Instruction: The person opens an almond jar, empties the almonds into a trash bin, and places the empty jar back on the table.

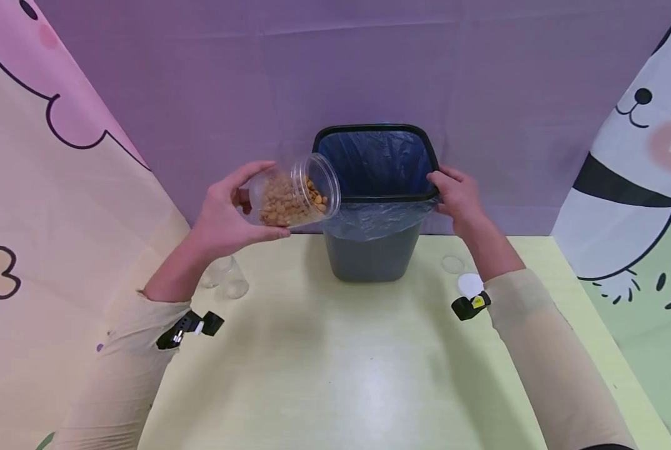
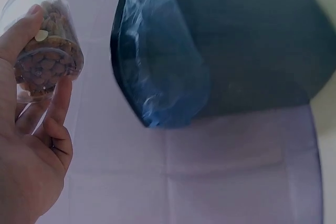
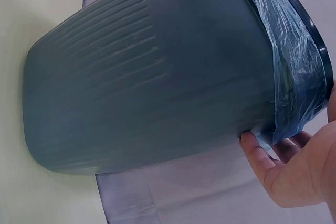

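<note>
My left hand [image 1: 225, 209] grips a clear plastic jar [image 1: 253, 194] tipped on its side, its open mouth facing right towards the bin. Brown nut-like pieces [image 1: 290, 203] lie along the jar's lower side and reach its mouth. In the left wrist view, thumb and fingers wrap the jar [image 2: 73, 64]. A grey trash can [image 1: 371, 256] with a black rim stands upright on the table, lined with a translucent bluish bag [image 1: 377, 159] folded over the rim. My right hand [image 1: 458, 194] holds the bin's right rim, thumb on top; in the right wrist view its fingertips touch the side.
Clear containers [image 1: 235, 284] lie on the table at left, below the left hand. A clear ring [image 1: 453, 264] and a white round lid [image 1: 470, 285] lie right of the bin. Purple cloth [image 1: 256, 94] hangs behind the pale table [image 1: 335, 375].
</note>
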Demonstrator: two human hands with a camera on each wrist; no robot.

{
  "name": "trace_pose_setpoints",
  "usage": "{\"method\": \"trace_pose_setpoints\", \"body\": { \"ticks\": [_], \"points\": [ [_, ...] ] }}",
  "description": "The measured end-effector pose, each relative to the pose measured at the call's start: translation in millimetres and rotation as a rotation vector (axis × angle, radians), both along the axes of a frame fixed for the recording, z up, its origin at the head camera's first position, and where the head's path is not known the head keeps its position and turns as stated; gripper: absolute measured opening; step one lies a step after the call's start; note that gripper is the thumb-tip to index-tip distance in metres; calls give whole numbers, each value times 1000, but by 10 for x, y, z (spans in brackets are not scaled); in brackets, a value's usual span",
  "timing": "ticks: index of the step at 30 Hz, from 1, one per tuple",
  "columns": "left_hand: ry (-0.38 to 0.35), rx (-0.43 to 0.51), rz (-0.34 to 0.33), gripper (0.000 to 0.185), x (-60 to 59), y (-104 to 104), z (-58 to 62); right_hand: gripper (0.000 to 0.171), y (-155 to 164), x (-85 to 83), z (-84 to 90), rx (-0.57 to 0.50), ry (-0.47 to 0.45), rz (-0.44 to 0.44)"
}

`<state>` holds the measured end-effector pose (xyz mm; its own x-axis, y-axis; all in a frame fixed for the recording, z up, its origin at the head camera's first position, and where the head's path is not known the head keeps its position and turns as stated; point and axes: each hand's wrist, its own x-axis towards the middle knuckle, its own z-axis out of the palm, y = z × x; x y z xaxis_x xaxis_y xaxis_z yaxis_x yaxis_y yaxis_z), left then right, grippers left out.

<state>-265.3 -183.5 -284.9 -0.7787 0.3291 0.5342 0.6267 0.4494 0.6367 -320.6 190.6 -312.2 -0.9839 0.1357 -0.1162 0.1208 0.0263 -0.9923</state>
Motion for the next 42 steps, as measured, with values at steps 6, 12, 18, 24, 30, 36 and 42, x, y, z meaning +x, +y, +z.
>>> {"method": "trace_pose_setpoints", "body": {
  "ticks": [6, 12, 18, 24, 30, 36, 42],
  "points": [
    [74, -86, 10, 91, -225, -51, 240, 55, -16, -11, -3, 2, 9, 15],
    [39, -202, 41, 92, -426, -36, 374, 57, 3, -18, -16, -8, -9, 21],
    [-2, -263, 64, 94, -581, 17, 474, 57, 13, -17, 6, -22, -3, 24],
    [-45, -287, 75, 96, -710, 124, 446, 57, 19, 17, 8, -17, -3, 22],
    [-77, -313, 70, 96, -814, 230, 495, 58, 2, 42, 20, -9, 0, 22],
    [-141, -334, 78, 98, -872, 276, 484, 57, -22, 68, 12, 11, 12, 21],
    [-144, -314, 76, 96, -914, 275, 477, 57, -43, 75, 2, 11, 14, 6]
  ]
}}
